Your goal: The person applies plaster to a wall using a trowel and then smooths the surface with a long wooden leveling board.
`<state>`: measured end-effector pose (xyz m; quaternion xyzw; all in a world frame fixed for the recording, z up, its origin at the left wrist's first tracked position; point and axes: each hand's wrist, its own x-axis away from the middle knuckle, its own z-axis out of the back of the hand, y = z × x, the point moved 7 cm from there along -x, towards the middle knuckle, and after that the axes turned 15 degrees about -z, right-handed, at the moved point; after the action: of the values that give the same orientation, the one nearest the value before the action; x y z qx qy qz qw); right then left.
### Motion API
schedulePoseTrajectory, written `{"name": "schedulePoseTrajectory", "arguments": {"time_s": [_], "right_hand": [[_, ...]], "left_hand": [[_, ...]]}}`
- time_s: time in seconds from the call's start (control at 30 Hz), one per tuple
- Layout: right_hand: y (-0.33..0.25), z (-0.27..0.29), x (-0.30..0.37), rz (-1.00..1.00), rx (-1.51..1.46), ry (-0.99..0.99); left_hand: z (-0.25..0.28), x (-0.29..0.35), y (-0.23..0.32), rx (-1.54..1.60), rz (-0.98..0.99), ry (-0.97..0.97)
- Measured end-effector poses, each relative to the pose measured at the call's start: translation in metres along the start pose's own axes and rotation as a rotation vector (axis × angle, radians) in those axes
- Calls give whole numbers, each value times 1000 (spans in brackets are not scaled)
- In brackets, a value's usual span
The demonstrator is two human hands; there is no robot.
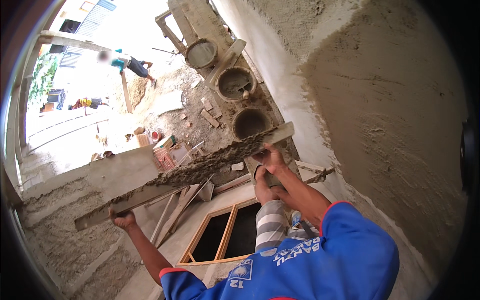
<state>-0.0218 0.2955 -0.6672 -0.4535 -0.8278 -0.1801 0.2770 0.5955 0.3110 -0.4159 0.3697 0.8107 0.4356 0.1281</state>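
A long wooden straightedge slants across in front of me, its right end higher in the picture. Thick wet mortar clings along its middle and right stretch. Near the board's left end, the fingers of my left hand are wrapped around its lower edge. My right hand grips it close to the right end. Just beyond that end stands a bucket with dark grey contents. Behind it, another bucket holds mortar and a trowel.
My bare feet stand on scaffold planks, which also carry a third bucket. A plastered wall rises at right. Below are a wooden window frame, loose boards and rubble. Two people are in the bright yard at far left.
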Motion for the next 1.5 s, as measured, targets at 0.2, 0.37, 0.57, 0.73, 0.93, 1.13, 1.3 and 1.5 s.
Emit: {"name": "schedulePoseTrajectory", "arguments": {"time_s": [0.2,0.37,0.57,0.73,0.93,1.13,1.3,1.5], "right_hand": [[33,12,-78,-169,-8,-28],[16,69,-56,-288,216,419],[-80,137,41,-159,436,516],[-154,162,159,40,446,658],[-155,205,241,103,397,751],[-102,213,260,10,363,706],[-73,190,279,-16,446,680],[-51,140,308,64,467,588]], "left_hand": [[-80,50,49,-119,-120,-58],[-149,110,-18,-114,-221,-139],[-184,206,-197,-1027,-950,-553],[-205,249,-238,-670,-365,-324],[-219,252,-236,-635,-390,-441],[-241,238,-188,-756,-667,-432],[-324,274,-120,-330,-465,-554],[-442,360,-41,-151,-279,-835]]}}
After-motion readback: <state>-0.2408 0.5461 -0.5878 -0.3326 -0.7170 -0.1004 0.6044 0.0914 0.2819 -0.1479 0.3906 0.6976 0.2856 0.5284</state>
